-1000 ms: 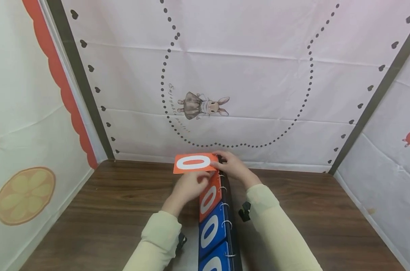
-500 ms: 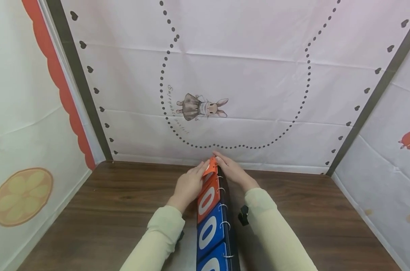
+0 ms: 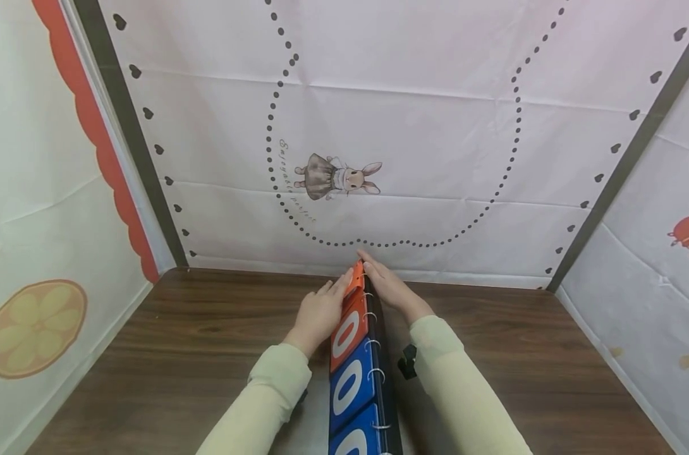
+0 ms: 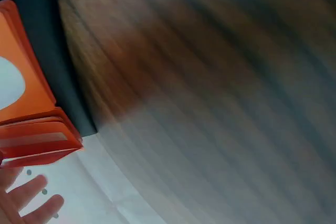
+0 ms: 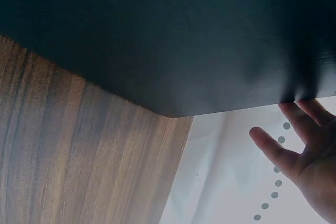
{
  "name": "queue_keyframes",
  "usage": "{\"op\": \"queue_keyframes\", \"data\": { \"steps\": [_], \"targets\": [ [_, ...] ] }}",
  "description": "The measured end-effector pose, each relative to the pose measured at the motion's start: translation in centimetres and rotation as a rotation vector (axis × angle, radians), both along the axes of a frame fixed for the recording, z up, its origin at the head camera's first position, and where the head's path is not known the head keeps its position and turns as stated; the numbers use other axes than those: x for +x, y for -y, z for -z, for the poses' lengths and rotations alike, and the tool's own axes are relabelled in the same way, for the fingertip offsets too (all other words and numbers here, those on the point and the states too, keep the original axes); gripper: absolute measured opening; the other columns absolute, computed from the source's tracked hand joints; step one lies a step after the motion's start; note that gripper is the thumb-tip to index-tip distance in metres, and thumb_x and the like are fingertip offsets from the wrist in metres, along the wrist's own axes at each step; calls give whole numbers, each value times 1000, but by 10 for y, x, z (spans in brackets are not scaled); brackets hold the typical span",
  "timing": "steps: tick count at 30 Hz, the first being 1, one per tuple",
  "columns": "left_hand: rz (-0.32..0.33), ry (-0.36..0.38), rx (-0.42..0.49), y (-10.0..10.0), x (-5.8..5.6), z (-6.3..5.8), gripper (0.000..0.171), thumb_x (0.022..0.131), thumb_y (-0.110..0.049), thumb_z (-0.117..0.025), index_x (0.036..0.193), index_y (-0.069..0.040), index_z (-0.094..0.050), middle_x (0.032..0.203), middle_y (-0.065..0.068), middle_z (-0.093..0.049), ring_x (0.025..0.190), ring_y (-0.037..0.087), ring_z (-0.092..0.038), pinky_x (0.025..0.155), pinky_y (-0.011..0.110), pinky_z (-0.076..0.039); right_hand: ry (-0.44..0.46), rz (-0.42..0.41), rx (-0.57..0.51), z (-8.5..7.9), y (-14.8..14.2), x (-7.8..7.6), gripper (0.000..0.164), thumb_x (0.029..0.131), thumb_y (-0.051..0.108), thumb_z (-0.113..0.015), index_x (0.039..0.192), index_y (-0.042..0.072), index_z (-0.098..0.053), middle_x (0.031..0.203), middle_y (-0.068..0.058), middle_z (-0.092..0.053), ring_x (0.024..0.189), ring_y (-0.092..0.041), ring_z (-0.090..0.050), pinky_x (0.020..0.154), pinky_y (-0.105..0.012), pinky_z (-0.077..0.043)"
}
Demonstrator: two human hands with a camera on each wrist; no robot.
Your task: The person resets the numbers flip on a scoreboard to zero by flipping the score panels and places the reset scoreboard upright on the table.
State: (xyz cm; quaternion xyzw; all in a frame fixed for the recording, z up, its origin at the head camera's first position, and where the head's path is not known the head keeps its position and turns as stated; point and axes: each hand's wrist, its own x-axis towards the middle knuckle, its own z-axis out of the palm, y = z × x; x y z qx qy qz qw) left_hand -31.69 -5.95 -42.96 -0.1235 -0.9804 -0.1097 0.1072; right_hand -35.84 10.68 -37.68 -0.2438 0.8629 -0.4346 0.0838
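Note:
A flip scoreboard [image 3: 387, 385] stands on the table with its ringed spine up, running away from me. Its number cards face left: orange ones at the far end and blue cards [image 3: 350, 387] nearer, showing white zeros. My left hand [image 3: 319, 313] lays its extended fingers against the far orange card [image 3: 354, 282]. In the left wrist view that card [image 4: 39, 142] stands slightly out from the stack, beside the spread fingers [image 4: 32, 191]. My right hand [image 3: 394, 291] rests on the opposite side, fingers straight; the right wrist view shows its fingertips at the edge of the black back panel [image 5: 157, 40].
Wood-grain table [image 3: 219, 354] surrounds the scoreboard. Just beyond its far end rises a white printed cloth wall [image 3: 435, 158], with further cloth walls to the left [image 3: 54, 208] and right [image 3: 663, 303].
The far orange card, earlier held out to the left, has folded down against the scoreboard. My left hand has moved from pinching near its rings to lying flat on it; the right hand's fingers have straightened.

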Motion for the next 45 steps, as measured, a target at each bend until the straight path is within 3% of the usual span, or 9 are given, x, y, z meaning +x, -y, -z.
{"op": "queue_keyframes", "data": {
  "steps": [3, 7, 14, 24, 27, 32, 39, 42, 45],
  "targets": [
    [-15, -38, 56, -3, 1, -10, 56, 92, -27, -53, 143, -14, -34, 136, 7, -48, 122, 27, -46, 91, 49, -43, 0, 8, 6, 1, 0, 0, 48, 102, 36, -23, 148, 22, -22, 151, -4, -22, 137, -25, -20, 107, -52, -17],
    [-13, -203, 105, -8, 3, -30, 51, 85, -31, -61, 130, -10, -49, 118, 9, -57, 101, 24, -53, 79, 41, -50, -2, 13, 17, 2, 1, 0, 48, 102, 35, -23, 148, 22, -23, 151, -4, -23, 137, -24, -21, 107, -51, -18],
    [119, -543, -117, -6, 4, -34, 28, 85, -29, -65, 106, -11, -63, 99, 5, -66, 82, 20, -61, 70, 34, -52, -11, 20, 20, 2, 1, -2, 48, 102, 36, -23, 148, 21, -23, 151, -4, -23, 137, -24, -22, 108, -49, -19],
    [227, -689, -273, 2, 2, -37, 24, 84, -25, -66, 102, -9, -68, 92, 6, -69, 77, 19, -65, 64, 32, -53, -12, 34, 25, -1, 6, -1, 48, 102, 35, -23, 148, 20, -23, 151, -5, -24, 137, -24, -22, 108, -49, -19],
    [307, -710, -351, 4, 1, -44, 28, 82, -20, -69, 108, -9, -64, 98, 7, -66, 86, 20, -63, 68, 33, -53, -11, 33, 26, 0, 6, -2, 48, 102, 35, -22, 148, 20, -22, 151, -5, -24, 136, -25, -23, 108, -49, -20],
    [406, -710, -373, 9, -2, -46, 24, 81, -16, -71, 103, -14, -63, 99, 4, -66, 90, 19, -63, 71, 33, -53, 1, 28, 13, 1, 5, -1, 49, 102, 36, -20, 148, 19, -20, 151, -6, -24, 136, -26, -23, 107, -50, -20],
    [356, -782, -152, 7, -10, -46, 16, 86, -27, -65, 86, -11, -68, 82, 2, -69, 75, 16, -65, 70, 33, -53, -42, 12, 14, 4, 8, 0, 47, 103, 35, -21, 148, 21, -22, 149, -5, -28, 135, -25, -27, 106, -47, -24],
    [337, -652, -15, 5, -9, -46, 21, 88, -32, -62, 87, -12, -67, 82, 1, -68, 72, 15, -64, 66, 31, -52, -47, 1, 8, 5, 7, -1, 46, 103, 33, -21, 148, 22, -22, 149, -6, -27, 135, -25, -27, 106, -48, -24],
    [275, -399, 146, 4, -3, -43, 28, 90, -36, -59, 103, -11, -65, 97, 3, -66, 83, 17, -64, 69, 33, -53, -7, 21, -12, 5, 3, 0, 46, 103, 34, -22, 148, 26, -23, 149, -4, -27, 134, -26, -28, 106, -50, -24]
  ]
}}
